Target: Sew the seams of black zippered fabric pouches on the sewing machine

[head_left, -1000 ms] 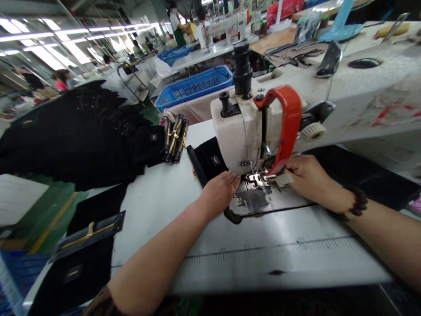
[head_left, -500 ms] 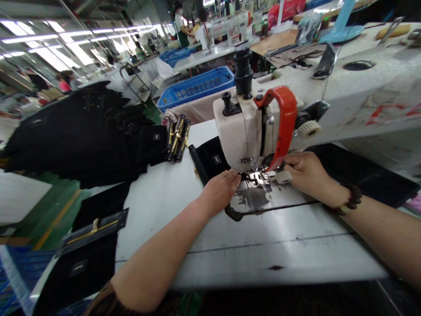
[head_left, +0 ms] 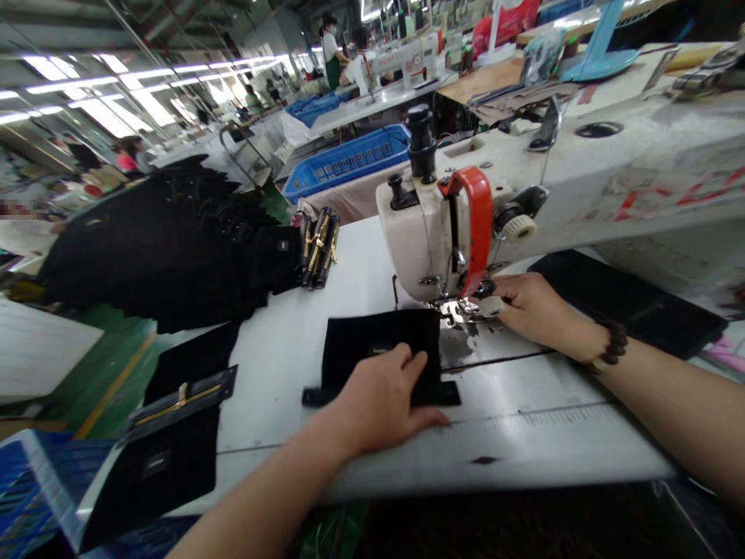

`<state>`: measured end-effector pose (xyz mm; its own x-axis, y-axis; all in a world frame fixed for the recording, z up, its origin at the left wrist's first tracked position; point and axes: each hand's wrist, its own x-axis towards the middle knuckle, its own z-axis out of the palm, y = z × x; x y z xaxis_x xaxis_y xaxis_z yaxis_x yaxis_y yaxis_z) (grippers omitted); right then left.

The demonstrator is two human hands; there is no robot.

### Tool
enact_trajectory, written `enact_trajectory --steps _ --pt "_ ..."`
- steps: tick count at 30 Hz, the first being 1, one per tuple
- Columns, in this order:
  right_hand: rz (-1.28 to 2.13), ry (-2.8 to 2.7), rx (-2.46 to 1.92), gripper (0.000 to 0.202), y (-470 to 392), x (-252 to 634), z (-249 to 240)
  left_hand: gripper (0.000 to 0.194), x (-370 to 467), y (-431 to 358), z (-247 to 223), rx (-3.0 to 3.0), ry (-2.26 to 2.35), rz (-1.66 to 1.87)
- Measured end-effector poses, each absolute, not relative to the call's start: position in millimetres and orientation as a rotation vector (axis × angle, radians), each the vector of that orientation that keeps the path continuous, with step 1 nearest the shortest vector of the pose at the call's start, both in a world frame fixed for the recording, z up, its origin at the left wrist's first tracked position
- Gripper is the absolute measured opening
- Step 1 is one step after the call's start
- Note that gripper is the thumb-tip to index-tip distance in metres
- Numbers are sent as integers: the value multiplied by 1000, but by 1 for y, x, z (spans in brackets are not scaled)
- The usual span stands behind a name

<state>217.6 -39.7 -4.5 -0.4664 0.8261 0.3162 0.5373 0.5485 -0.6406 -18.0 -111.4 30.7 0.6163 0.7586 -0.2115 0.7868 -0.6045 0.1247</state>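
Observation:
A black fabric piece (head_left: 349, 341) with a small label and a dark strip along its near edge lies flat on the white sewing table (head_left: 268, 349), left of the needle. My left hand (head_left: 384, 396) rests on it, fingers spread. The sewing machine (head_left: 407, 233), with an orange lever guard, stands over its metal plate. My right hand (head_left: 529, 307) is beside the presser foot, fingers curled near a pale knob; what they hold, if anything, is hidden behind the machine parts.
Zippered strips (head_left: 319, 248) lie at the table's back left, beside a large heap of black pieces (head_left: 151, 241). More black fabric with a gold zipper (head_left: 180, 404) hangs over the left edge. A blue basket (head_left: 349, 159) stands behind. People work farther back.
The black fabric piece has turned and come nearer, out from beside the needle. My left hand has moved down onto it and spread its fingers. My right hand remains by the presser foot.

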Motion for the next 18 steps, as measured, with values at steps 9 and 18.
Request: enact_trajectory --steps 9,18 --pt "576 -2402 -944 32 -50 216 -2 40 12 -141 22 2685 1130 -112" --pt "931 -2792 -651 23 -66 216 22 35 12 -141 26 2781 1075 -252"
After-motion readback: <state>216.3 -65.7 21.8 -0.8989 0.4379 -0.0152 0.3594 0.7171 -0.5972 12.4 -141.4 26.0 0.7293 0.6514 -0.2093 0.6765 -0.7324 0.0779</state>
